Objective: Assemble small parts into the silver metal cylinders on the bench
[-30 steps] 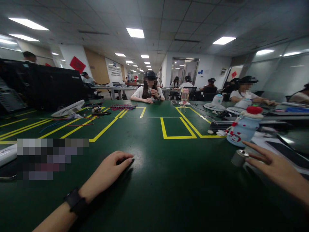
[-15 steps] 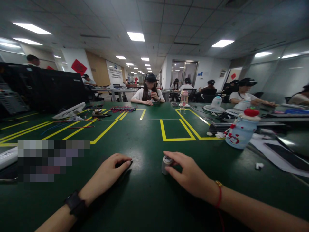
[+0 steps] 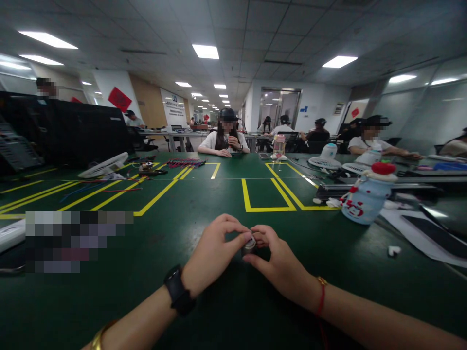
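A small cylindrical container with a silvery top and a greyish body stands on the green table, straight in front of me. My right hand curves round it from the right, thumb low on the near side and fingers behind. From the left, my left hand pinches at its upper rim with thumb and forefinger. Both hands are closed on it, and fingers cover much of its body. Whether anything small is between the left fingertips I cannot make out.
A light-blue bottle with a red top stands at the right, near a white earbud-like piece and a dark phone-like slab. Coiled wires and a white fan lie farther left. Across the table sits a person.
My left hand has moved right and slightly up, from bare table to the container's top. My right hand has shifted a little; its fingers are more curled round the container.
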`<state>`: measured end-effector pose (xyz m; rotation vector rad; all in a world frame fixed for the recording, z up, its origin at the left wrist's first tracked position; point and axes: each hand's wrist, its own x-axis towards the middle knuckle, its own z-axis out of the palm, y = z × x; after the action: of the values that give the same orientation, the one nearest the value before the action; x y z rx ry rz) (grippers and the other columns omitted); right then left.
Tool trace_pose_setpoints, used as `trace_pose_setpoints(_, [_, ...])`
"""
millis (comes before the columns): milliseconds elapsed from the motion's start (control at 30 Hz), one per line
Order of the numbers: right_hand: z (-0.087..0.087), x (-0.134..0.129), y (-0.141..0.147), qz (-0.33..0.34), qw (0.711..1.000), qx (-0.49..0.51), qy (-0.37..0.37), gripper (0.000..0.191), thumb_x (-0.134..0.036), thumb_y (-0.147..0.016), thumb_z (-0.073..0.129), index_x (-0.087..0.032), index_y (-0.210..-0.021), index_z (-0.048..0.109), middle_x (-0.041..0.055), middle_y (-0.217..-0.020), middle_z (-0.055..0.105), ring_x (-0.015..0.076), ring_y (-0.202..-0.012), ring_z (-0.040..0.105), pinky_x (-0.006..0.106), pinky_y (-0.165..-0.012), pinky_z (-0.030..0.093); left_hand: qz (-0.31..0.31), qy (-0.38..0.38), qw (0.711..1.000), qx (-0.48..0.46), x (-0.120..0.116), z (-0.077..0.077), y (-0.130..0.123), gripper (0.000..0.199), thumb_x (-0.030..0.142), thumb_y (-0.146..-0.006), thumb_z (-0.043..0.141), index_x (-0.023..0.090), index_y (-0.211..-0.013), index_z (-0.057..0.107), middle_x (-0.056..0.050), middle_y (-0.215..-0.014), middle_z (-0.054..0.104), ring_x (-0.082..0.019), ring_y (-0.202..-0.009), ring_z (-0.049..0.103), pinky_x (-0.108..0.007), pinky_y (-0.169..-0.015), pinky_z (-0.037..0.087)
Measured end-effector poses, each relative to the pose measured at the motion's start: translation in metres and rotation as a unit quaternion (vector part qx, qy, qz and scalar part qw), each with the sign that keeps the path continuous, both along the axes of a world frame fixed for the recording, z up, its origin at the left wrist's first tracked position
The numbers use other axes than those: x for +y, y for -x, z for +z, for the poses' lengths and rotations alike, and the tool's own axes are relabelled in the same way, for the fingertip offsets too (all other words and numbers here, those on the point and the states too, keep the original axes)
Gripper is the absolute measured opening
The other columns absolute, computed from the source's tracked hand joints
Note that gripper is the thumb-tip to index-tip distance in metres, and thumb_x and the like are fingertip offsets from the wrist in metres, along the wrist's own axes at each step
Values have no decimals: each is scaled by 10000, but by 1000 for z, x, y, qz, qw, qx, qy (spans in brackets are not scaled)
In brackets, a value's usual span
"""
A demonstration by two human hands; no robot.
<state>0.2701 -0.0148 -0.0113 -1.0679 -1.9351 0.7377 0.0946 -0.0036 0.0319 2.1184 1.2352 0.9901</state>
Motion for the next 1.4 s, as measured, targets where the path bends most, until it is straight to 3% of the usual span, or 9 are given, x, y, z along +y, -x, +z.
trace_pose_setpoints(167, [4,-3,0,16,999,-27,-38,426,-164,-753,590,-224,-1154,459,34,-1086,597,143,-981,568,322,-879,461,19,17,1000,-4,-3,-4,8,229,390,-837,536,248,-859,715,-22,-872,602,-182,-836,577,-297,-744,452])
trace_pose_setpoints(367, [4,-2,-1,5,997,-51,-59,414,-151,-756,562,-231,-1153,477,31,-1078,578,145,-958,554,322,-859,462,44,-29,998,-18,-4,-3,2,203,328,-852,524,239,-872,705,-22,-875,582,-168,-830,568,-281,-740,443])
trace_pose_setpoints(567, [1,-3,-1,-12,998,-47,-51,466,-162,-734,573,-220,-1177,443,39,-1072,579,144,-965,557,314,-867,461,10,33,995,90,1,-18,18,186,335,-837,541,253,-820,707,-8,-841,603,-174,-803,572,-290,-724,427])
trace_pose_setpoints(800, [-5,-2,-3,-15,993,-92,-65,506,-194,-751,569,-227,-1231,413,43,-1177,539,147,-1066,518,320,-949,423,-16,-39,976,213,-3,-27,21,121,275,-833,565,267,-809,683,3,-875,615,-184,-859,554,-293,-754,399])
trace_pose_setpoints(967, [-4,-1,-1,10,991,-109,-76,516,-228,-767,577,-258,-1258,421,27,-1245,519,151,-1147,476,340,-1022,366,-24,-11,982,188,-1,-27,19,118,283,-826,571,267,-889,670,-1,-925,629,-180,-858,567,-282,-761,412])
trace_pose_setpoints(1067, [0,0,-8,-14,992,-94,-77,451,-256,-772,577,-267,-1210,471,21,-1202,551,158,-1110,507,345,-991,395,-9,17,988,151,0,-21,28,158,318,-832,553,256,-934,657,-7,-947,637,-180,-853,575,-276,-748,426])
trace_pose_setpoints(1133, [5,1,-26,-61,991,-93,-78,455,-304,-768,580,-267,-1209,474,30,-1194,556,174,-1082,530,356,-953,424,13,30,991,133,0,-17,42,192,359,-843,525,251,-940,650,-10,-953,642,-185,-845,580,-281,-740,434])
trace_pose_setpoints(1233, [7,-1,-80,-159,974,-139,-80,472,-395,-771,561,-267,-1216,468,43,-1190,560,202,-1043,559,373,-892,458,54,57,989,128,-1,-14,72,264,434,-849,489,244,-945,646,-19,-954,648,-202,-851,588,-299,-743,440])
trace_pose_setpoints(1400, [-4,-9,-194,-324,908,-253,-81,561,-538,-720,559,-250,-1196,489,74,-1115,602,256,-948,597,400,-789,479,101,130,980,108,1,-20,108,388,526,-835,457,217,-989,634,-42,-963,664,-232,-877,605,-320,-759,442])
